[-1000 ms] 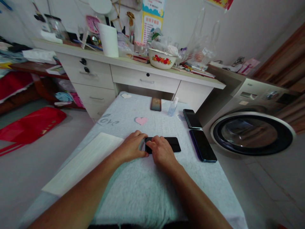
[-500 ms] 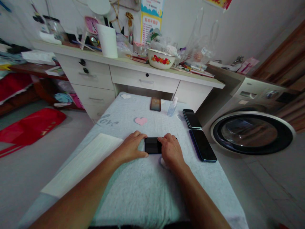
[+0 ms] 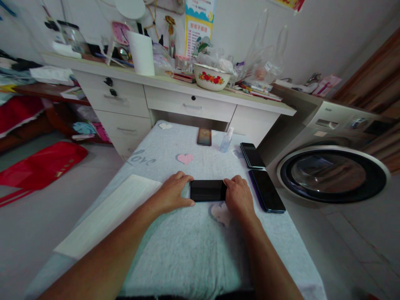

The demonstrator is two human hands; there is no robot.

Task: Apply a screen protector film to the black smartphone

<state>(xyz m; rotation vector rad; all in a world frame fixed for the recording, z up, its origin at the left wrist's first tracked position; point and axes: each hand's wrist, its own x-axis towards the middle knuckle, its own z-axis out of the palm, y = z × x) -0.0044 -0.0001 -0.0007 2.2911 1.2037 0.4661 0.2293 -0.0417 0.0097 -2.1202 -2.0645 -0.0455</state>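
"So, where is the glossy black rectangular smartphone (image 3: 208, 191) lying?"

"It's lying flat, dark face up, on the worktop (image 3: 181, 246) draped in pale blue-grey cloth, its long sides running left to right between the person's two hands."

"And the grip of the left hand (image 3: 171, 192)?"

"That one is straddling the smartphone's left end: the thumb is touching the near corner, the fingers are meeting the far corner, and the end is sitting between them. It's holding the smartphone across its width, while the palm is standing slightly apart from the short edge."

"What about the right hand (image 3: 240, 198)?"

"It's resting over the right end with curled fingers, and it's hiding that edge. I can't tell whether its grip is closing around the smartphone or only pressing on it. The middle of the dark face is showing between both hands."

"What else is lying about?"

"Right of the right hand, a dark phone with a purple-blue edge (image 3: 267, 191) is lying, and a dark phone with a pale edge (image 3: 252, 156) is sitting just beyond it. Farther back, a clear plastic spray bottle (image 3: 226, 141) is standing, and a long cream-coloured flat sheet (image 3: 109, 216) is lying beside the left forearm."
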